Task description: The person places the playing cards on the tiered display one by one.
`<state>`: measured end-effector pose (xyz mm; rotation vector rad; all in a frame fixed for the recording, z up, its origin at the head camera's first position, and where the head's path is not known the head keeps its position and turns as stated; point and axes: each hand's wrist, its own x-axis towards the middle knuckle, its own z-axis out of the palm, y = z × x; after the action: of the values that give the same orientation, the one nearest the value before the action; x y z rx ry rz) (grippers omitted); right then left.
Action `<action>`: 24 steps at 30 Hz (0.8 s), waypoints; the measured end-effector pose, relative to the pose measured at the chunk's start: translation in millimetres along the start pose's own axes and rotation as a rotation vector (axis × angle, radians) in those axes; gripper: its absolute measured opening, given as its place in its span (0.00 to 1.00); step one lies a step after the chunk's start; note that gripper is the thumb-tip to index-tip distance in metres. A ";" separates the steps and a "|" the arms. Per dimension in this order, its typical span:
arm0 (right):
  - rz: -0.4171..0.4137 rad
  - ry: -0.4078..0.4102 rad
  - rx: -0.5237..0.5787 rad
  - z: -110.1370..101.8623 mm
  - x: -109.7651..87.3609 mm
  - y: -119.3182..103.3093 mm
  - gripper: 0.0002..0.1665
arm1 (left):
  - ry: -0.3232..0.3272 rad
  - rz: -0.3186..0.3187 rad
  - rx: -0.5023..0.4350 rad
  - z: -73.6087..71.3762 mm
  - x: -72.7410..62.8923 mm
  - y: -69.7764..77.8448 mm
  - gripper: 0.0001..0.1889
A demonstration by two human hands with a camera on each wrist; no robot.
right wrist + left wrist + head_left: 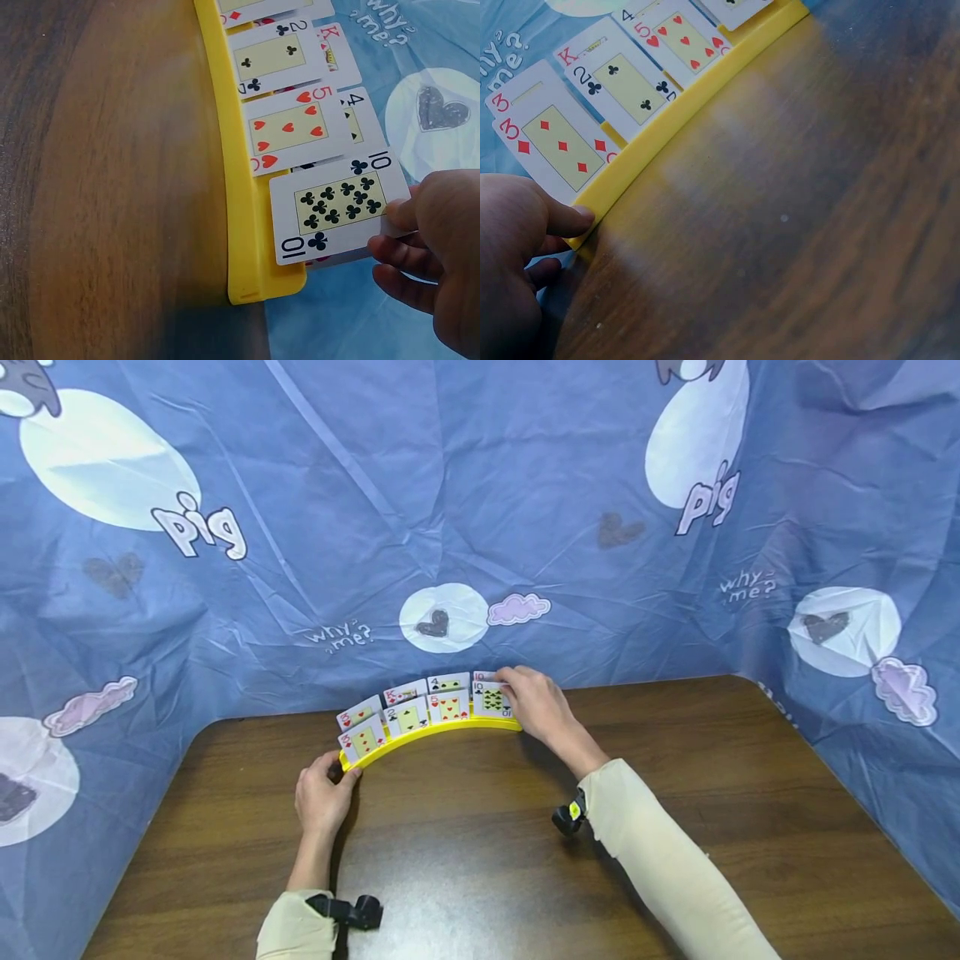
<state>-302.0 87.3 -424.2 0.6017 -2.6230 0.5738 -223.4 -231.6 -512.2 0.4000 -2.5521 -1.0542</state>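
Observation:
A curved yellow card holder (pixel 420 732) stands on the table with playing cards upright in two rows. My left hand (pixel 322 797) grips its left end, the thumb (pixel 574 220) on the front face and the fingers behind. At the right end, my right hand (pixel 542 706) pinches the ten of clubs (pixel 341 206) by its edge between thumb and fingers. Behind that card another ten shows only its corner in the head view. The front row also has the three of diamonds (pixel 562 146), two of clubs (pixel 622 86) and five of hearts (pixel 289 127).
In the back row stand a three of hearts (pixel 358 712), a king (pixel 403 693) and a four (pixel 448 682), partly covered. The brown wooden table (pixel 465 843) meets a blue printed cloth (pixel 480 527) behind and at both sides.

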 end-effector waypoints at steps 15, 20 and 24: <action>-0.021 0.021 -0.002 11.1 -3.0 2.5 0.10 | -0.031 -0.027 -0.001 0.5 0.6 0.8 0.20; -0.021 0.025 0.000 12.2 -3.1 3.0 0.09 | -0.027 -0.029 -0.003 0.5 0.7 0.8 0.20; -0.017 0.015 0.004 13.1 -4.4 3.9 0.08 | -0.023 -0.026 -0.007 0.3 0.5 0.8 0.19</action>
<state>-303.8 85.8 -438.4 0.6183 -2.6005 0.5766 -224.0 -231.0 -511.7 0.4224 -2.5694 -1.0834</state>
